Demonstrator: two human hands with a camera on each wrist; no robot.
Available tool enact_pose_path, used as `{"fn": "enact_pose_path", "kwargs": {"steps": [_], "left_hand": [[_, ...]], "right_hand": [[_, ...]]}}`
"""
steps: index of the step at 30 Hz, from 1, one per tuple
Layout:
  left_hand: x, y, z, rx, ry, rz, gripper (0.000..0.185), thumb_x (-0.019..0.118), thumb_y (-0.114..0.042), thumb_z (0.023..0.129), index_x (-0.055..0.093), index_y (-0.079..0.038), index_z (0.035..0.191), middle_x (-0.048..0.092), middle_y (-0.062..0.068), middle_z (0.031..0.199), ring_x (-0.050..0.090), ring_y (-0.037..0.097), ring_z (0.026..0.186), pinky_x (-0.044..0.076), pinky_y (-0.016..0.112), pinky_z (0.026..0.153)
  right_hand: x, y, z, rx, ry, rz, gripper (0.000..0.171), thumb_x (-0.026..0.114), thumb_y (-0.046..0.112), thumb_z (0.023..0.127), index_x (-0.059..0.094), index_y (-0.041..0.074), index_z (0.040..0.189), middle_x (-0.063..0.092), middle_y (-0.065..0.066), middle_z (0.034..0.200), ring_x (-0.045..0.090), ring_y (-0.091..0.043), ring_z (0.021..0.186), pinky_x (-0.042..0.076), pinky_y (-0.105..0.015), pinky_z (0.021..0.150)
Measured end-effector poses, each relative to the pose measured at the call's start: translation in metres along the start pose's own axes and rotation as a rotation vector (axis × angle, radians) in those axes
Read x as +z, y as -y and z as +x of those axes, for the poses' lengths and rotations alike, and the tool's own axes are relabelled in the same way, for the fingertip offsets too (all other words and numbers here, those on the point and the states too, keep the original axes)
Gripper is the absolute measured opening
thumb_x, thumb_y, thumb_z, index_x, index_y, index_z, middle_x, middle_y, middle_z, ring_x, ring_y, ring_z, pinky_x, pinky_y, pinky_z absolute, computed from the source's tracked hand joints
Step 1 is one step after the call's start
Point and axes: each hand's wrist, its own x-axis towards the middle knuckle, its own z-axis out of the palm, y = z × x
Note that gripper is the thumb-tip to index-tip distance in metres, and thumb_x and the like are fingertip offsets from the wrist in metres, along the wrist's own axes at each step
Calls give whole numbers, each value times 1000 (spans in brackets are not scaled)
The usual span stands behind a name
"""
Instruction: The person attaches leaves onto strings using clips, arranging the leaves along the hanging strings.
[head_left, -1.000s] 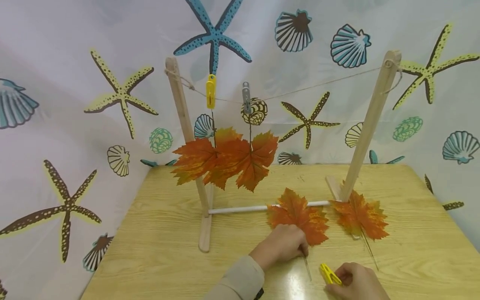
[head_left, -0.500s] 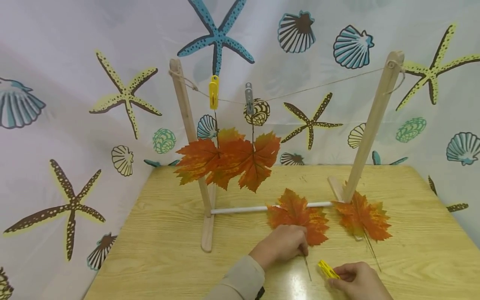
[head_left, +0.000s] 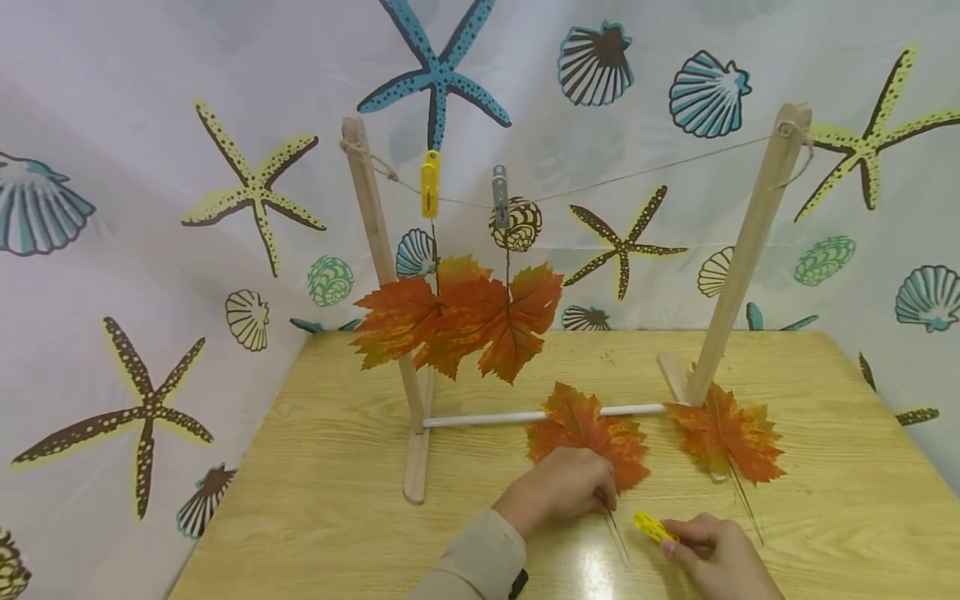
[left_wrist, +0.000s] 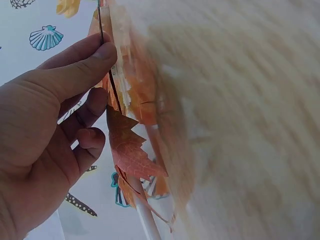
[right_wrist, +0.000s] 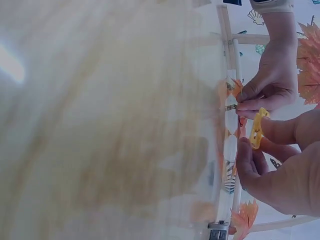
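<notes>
Left hand (head_left: pixel 558 493) pinched leaf (head_left: pixel 585 433) stem, leaf nudged leftward on worktop (head_left: pixel 322 467); right hand (head_left: pixel 712 554) gripped yellow peg (head_left: pixel 654 527), drawn closer.

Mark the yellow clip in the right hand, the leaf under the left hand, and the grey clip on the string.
yellow clip (head_left: pixel 651 527), head view, on its free end left of the fingers.
leaf (head_left: pixel 581 425), head view, mid-blade above the hand.
grey clip (head_left: pixel 500 196), head view, on its body at the string.
</notes>
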Motion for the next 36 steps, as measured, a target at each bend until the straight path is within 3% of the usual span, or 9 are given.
{"fn": "enact_pose_path", "kwargs": {"steps": [3,7,12,22,29,33,36], "left_hand": [[-3,2,-2,8,-17,0,8,71,-28,80,74,-33,85,60,-24,87,54,-7,83,44,14,76],[-5,3,-5,37,-40,-7,9,72,-28,78,74,-33,85,58,-26,86,53,-9,81,43,11,76],[-6,3,-6,64,-50,-18,11,72,-26,79,74,-34,87,57,-26,86,52,-10,81,42,10,75],[-14,2,-6,76,-43,-3,15,67,-21,85,74,-34,88,60,-25,89,55,-9,84,42,10,76],[-18,-4,-6,84,-42,19,11,68,-28,83,74,-36,87,58,-27,84,53,-11,82,41,9,73],[-23,-9,-5,54,-44,38,10,67,-31,83,73,-39,87,57,-28,81,52,-11,79,42,11,67],[-25,-13,-6,-27,-55,46,11,67,-32,83,73,-40,88,59,-27,82,53,-9,78,43,14,64]], "right_hand": [[3,-1,1,3,-46,39,37,72,22,79,68,-2,107,66,-7,87,63,-15,76,52,-25,64],[9,0,3,76,-107,72,32,75,21,76,70,0,101,68,-9,92,66,-17,78,53,-27,65],[10,3,2,145,-146,77,31,78,23,72,72,5,97,69,-5,87,66,-16,76,53,-28,65],[5,1,3,142,-105,60,34,79,27,72,71,4,96,69,-4,81,65,-15,71,51,-25,60],[-1,-2,1,105,-77,56,32,76,24,75,71,1,96,69,-6,84,65,-16,72,52,-25,60],[-2,-2,1,73,-69,79,32,76,23,75,70,0,98,69,-8,87,65,-16,75,52,-25,61],[-3,-1,0,64,-62,79,34,77,25,74,71,1,98,69,-8,90,65,-14,77,52,-25,63]]}}
